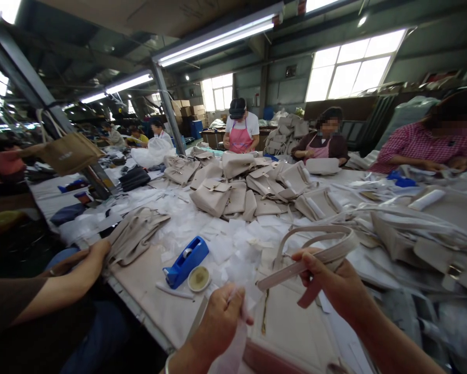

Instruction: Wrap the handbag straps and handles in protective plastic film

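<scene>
My right hand [332,283] is closed around a beige bag strap [282,275], with the strap's loops arching above the fingers. Pinched in my left hand [221,319] is a thin, translucent white wrapping sheet [239,343] that hangs below the fist. Below and between both hands lies a beige handbag [291,322] with a gold zipper [265,311] on its upper face; the bottom of the frame cuts it off. Just beyond my left hand are a blue tape dispenser [186,262] and a small round dish [199,279] with something yellowish inside.
A heap of beige bags [233,189] fills the middle of the table. More bags [431,244] lie at the right, and white sheets [217,241] are scattered around. At the left, a co-worker's arm [73,280] reaches to a crumpled beige bag [135,234]. Several people work across the table.
</scene>
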Demonstrator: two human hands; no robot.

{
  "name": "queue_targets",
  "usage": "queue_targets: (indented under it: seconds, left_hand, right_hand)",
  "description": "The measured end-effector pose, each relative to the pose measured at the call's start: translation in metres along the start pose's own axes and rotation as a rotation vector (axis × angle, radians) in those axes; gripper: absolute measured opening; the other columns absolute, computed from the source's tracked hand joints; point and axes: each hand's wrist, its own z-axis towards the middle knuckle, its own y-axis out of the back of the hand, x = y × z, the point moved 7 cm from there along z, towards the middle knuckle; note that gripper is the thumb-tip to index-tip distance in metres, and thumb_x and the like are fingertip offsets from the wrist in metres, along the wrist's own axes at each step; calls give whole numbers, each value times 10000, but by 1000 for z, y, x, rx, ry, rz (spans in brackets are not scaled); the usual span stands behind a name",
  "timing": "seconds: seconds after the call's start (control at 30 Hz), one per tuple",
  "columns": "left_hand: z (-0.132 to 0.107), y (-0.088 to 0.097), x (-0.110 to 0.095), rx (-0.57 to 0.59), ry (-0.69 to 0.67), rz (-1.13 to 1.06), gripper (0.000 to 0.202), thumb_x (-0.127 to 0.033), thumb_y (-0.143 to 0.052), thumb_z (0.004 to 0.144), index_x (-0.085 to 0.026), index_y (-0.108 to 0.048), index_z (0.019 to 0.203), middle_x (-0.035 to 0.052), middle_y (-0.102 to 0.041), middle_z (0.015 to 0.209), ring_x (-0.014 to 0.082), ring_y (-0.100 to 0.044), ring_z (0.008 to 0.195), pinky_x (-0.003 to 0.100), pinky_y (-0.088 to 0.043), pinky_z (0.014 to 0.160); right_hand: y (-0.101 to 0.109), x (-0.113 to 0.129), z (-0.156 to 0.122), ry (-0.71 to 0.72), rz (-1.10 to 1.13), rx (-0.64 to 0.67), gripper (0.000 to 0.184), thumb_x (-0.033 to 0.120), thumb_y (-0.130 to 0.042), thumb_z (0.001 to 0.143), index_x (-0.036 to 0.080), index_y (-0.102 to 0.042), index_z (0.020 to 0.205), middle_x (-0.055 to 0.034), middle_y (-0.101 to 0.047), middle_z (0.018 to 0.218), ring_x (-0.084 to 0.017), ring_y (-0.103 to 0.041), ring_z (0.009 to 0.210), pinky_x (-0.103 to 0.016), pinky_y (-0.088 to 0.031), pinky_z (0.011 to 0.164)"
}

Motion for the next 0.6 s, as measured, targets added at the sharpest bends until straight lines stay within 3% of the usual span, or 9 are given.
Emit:
queue_targets:
  seconds: [0.1,0.27,0.5,0.6]
  left_hand:
    - [2,-8,11,23,61,-79,461,-587,-421,920,-196,-529,700,-3,-545,531,138,-517,507,249,-395,528]
    - [3,-18,18,113,55,-218,484,-656,-528,836,-184,-513,728,-51,-460,534,100,-449,470,221,-346,478]
    - [5,-14,15,104,71,-299,281,-404,-702,785,-132,-653,731,-13,-577,631,99,-470,594,217,-364,593]
    - [6,-10,9,97,58,-246,245,-377,-727,749,-135,-697,739,0,-617,672,114,-499,636,224,-373,629]
  right_hand:
    - [0,-6,0,-19,-4,-1,418,544,-745,736,133,-743,811,-19,-576,530,-141,-533,506,-255,-474,458]
    - [6,-15,-2,-48,29,-57,418,545,-751,728,135,-739,809,-25,-587,547,-149,-534,519,-260,-476,456]
    - [12,-13,-4,-66,86,-61,395,526,-756,734,143,-736,832,-20,-586,560,-139,-532,526,-246,-472,466]
    - [12,-11,-5,-68,97,-39,388,523,-751,741,146,-734,832,-24,-594,558,-142,-539,532,-246,-472,471]
